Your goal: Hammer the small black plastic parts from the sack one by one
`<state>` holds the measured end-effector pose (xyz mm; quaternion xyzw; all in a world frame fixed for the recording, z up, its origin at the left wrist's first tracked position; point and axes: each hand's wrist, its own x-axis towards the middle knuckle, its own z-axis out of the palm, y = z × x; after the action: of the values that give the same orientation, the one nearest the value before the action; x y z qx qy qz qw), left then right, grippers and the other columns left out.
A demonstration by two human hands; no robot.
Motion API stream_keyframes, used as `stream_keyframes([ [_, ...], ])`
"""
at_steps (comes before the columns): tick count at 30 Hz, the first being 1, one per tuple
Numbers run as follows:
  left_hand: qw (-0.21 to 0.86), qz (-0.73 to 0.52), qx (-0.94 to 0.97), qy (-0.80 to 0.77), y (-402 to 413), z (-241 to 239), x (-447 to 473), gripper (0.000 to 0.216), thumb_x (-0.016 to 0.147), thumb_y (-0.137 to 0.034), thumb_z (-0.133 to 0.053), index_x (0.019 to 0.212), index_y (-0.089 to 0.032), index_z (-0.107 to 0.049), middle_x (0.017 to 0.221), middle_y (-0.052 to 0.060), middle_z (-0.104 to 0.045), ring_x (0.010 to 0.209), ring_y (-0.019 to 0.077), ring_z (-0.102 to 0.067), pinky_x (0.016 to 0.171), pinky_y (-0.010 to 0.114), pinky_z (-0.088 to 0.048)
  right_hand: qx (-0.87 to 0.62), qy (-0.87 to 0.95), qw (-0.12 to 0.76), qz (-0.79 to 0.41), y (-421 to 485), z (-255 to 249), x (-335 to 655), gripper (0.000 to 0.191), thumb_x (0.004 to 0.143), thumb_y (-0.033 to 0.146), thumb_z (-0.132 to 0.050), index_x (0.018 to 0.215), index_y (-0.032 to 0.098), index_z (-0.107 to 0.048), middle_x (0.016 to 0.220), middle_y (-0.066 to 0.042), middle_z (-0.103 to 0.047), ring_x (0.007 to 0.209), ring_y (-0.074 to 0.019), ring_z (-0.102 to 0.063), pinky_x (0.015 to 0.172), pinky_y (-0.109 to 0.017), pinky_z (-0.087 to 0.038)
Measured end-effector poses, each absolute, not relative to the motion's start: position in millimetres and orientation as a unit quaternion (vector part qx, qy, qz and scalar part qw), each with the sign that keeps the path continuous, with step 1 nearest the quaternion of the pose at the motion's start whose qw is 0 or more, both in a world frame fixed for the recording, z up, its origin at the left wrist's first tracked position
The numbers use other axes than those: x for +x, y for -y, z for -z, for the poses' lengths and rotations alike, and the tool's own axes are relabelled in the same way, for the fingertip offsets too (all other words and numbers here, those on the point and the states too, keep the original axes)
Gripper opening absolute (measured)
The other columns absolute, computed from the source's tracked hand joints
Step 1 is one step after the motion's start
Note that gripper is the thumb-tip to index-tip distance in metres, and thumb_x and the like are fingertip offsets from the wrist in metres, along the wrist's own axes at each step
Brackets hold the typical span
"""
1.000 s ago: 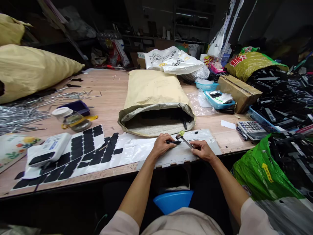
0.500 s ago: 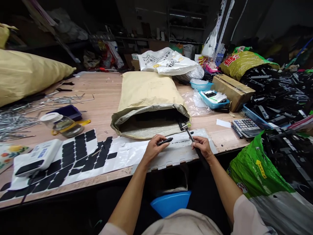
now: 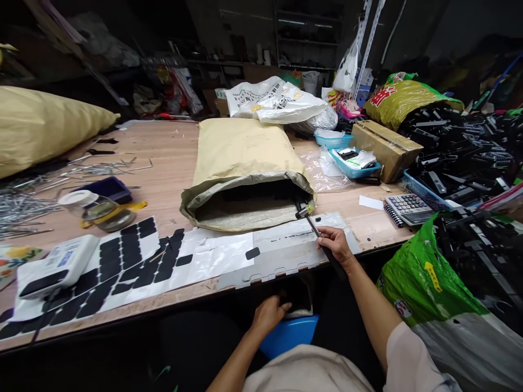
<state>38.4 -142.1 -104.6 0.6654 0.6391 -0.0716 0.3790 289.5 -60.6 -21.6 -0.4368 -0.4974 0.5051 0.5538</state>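
My right hand [image 3: 335,246] is closed around the dark handle of a hammer [image 3: 311,222]. The hammer's small metal head, with a yellowish face, is at the right end of the open mouth of a large tan sack [image 3: 245,149]. Below the table edge, my left hand [image 3: 269,314] reaches into shadow above a blue plastic container [image 3: 290,335]. Its fingertips are lost in the dark, so I cannot tell what they hold. A grey board [image 3: 286,253] lies along the table's front edge, with a small black rounded pad [image 3: 252,253] at its left.
Sheets of black pads [image 3: 126,245] lie to the left beside a white device [image 3: 61,267], a jar [image 3: 108,215] and metal rods [image 3: 28,201]. At right are a calculator [image 3: 408,207], a cardboard box [image 3: 386,149], blue baskets [image 3: 354,166] and a green bag [image 3: 425,277] of black parts.
My left hand has moved from above the board, where it held a small black piece, down below the table edge. My right hand keeps the hammer in nearly the same place.
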Motion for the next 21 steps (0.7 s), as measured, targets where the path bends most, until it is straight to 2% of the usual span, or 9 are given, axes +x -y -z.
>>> stream_keyframes([
  [2,0.352,0.085,0.673,-0.645,141.7,103.7,39.8,0.024,0.089,-0.039,-0.057,0.091,-0.019,-0.07,0.098,0.012,-0.071,0.102,0.0323,-0.067,0.082,0.036,-0.045,-0.436,0.496,0.56,-0.5,61.1,21.4,289.2,0.035,0.069,0.027,-0.071,0.101,0.013,-0.077,0.054,0.002,-0.065,0.05,-0.0144,-0.058,0.058,-0.029,-0.048],
  [4,0.372,0.055,0.699,-0.609,141.6,87.2,41.1,0.021,0.086,-0.037,-0.061,0.093,-0.02,-0.071,0.094,0.01,-0.072,0.097,0.0298,-0.068,0.079,0.034,-0.046,-0.437,0.489,0.571,-0.493,61.4,20.8,288.6,0.033,0.07,0.027,-0.07,0.1,0.013,-0.077,0.054,0.002,-0.064,0.05,-0.0143,-0.057,0.058,-0.029,-0.048],
  [8,0.568,-0.037,0.684,-0.457,122.2,27.6,54.3,0.033,0.086,-0.05,-0.059,0.088,-0.019,-0.069,0.069,0.002,-0.065,0.063,0.0182,-0.061,0.058,0.026,-0.042,-0.456,0.463,0.609,-0.455,61.0,19.5,286.6,0.032,0.071,0.026,-0.068,0.099,0.013,-0.076,0.055,0.002,-0.064,0.051,-0.0147,-0.057,0.059,-0.03,-0.047],
  [10,0.602,-0.107,0.665,-0.429,93.1,1.0,68.0,0.04,0.085,-0.057,-0.059,0.086,-0.018,-0.067,0.066,0.001,-0.063,0.057,0.0151,-0.056,0.054,0.025,-0.04,-0.47,0.449,0.622,-0.436,60.2,19.4,285.3,0.031,0.071,0.026,-0.068,0.098,0.013,-0.076,0.055,0.002,-0.064,0.051,-0.0145,-0.056,0.059,-0.03,-0.046],
  [14,0.403,-0.316,0.65,-0.561,8.5,-19.2,102.5,0.028,0.087,-0.044,-0.058,0.075,-0.019,-0.063,0.069,0.001,-0.063,0.066,0.0157,-0.055,0.063,0.027,-0.04,-0.484,0.443,0.621,-0.428,58.0,21.4,283.4,0.031,0.071,0.027,-0.067,0.098,0.014,-0.076,0.053,0.003,-0.064,0.051,-0.0142,-0.055,0.059,-0.029,-0.046],
  [17,0.311,-0.33,0.612,-0.648,-45.4,-13.1,125.9,0.026,0.088,-0.038,-0.057,0.07,-0.02,-0.058,0.072,0.003,-0.063,0.073,0.0183,-0.054,0.07,0.031,-0.036,-0.483,0.452,0.614,-0.43,56.2,23.1,283.6,0.033,0.07,0.029,-0.067,0.099,0.014,-0.076,0.053,0.003,-0.063,0.05,-0.0144,-0.055,0.058,-0.029,-0.046],
  [21,0.295,-0.292,0.6,-0.684,-75.4,-2.0,145.8,0.029,0.079,-0.043,-0.068,0.067,-0.021,-0.054,0.077,0.008,-0.062,0.081,0.0228,-0.052,0.07,0.035,-0.031,-0.485,0.451,0.612,-0.432,54.7,22.0,284.6,0.032,0.071,0.028,-0.066,0.098,0.014,-0.076,0.054,0.003,-0.063,0.051,-0.0142,-0.056,0.059,-0.029,-0.047],
])
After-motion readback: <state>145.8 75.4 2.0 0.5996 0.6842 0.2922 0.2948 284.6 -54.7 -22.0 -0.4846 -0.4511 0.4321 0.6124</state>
